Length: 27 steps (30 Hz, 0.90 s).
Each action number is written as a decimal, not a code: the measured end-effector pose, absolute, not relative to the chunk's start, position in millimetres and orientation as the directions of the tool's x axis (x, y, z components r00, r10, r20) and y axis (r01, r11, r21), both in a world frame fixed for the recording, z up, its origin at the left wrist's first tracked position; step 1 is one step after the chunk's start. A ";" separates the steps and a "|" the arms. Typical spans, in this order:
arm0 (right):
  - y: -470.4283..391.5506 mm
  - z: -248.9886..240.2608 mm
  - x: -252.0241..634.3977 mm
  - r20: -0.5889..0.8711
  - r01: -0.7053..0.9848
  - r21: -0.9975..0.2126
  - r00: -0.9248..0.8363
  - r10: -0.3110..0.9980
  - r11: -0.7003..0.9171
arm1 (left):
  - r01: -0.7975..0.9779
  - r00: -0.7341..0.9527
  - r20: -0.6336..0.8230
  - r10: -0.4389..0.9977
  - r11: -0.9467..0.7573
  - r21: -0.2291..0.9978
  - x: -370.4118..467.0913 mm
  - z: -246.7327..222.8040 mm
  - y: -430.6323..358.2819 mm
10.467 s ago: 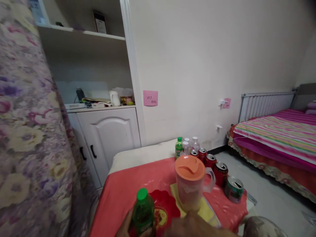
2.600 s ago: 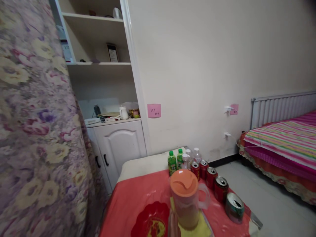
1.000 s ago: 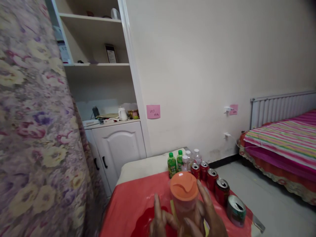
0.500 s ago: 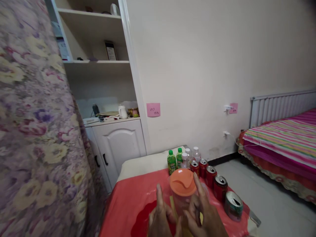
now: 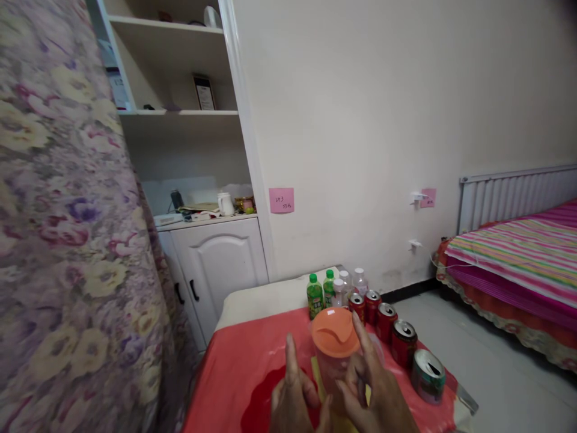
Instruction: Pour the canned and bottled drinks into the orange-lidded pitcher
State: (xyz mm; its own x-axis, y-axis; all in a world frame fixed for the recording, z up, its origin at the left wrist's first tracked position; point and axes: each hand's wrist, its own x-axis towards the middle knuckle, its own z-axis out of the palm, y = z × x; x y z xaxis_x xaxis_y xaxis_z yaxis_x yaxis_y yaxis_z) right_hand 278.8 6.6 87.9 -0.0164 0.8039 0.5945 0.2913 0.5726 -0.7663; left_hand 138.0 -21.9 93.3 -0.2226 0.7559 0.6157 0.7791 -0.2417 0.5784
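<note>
A clear pitcher [image 5: 334, 370] with an orange lid [image 5: 334, 332] stands on the red tablecloth [image 5: 243, 343]. In front of it, at the bottom of the view, is my left hand [image 5: 295, 391], index finger pointing up, thumb out and the other fingers bent, holding nothing. My right hand [image 5: 374, 385] makes the same shape, also with nothing in it. Its index fingertip overlaps the lid's right edge; whether it touches I cannot tell. A red scalloped dish [image 5: 259, 400] lies partly hidden behind my left hand. Something yellow shows beside the pitcher's base.
Several opened drink cans [image 5: 404, 343] line the table's right side. Behind the pitcher stand two green bottles [image 5: 315, 297] and three clear bottles [image 5: 359, 281]. A cabinet [image 5: 220, 258] and floral curtain [image 5: 76, 240] are on the left, a bed [image 5: 532, 246] on the right.
The whole scene has shifted very slightly right in the view. Both hands keep the same pose and nothing on the table has moved.
</note>
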 end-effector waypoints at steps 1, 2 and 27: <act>5.7 89.3 279.0 0.592 0.289 -0.769 -0.017 0.806 0.571 | 0.777 -0.220 0.609 0.762 -0.241 0.582 137.9 93.5 -21.8; 4.5 91.2 279.4 0.585 0.288 -0.774 -0.018 0.811 0.564 | 0.773 -0.216 0.602 0.769 -0.242 0.586 137.8 93.7 -21.8; 12.8 98.4 320.6 0.681 0.419 -0.655 -0.035 0.732 0.629 | 0.816 -0.130 0.518 0.845 -0.206 0.541 122.3 73.6 -4.8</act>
State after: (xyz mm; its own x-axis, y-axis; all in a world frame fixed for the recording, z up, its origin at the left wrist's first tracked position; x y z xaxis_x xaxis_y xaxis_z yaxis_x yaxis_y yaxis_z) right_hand 320.6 12.8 98.4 -0.0348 0.7318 0.6806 0.4188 0.6290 -0.6550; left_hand 122.3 -4.8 73.6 -0.1304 0.8455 0.5178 0.8155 -0.2055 0.5410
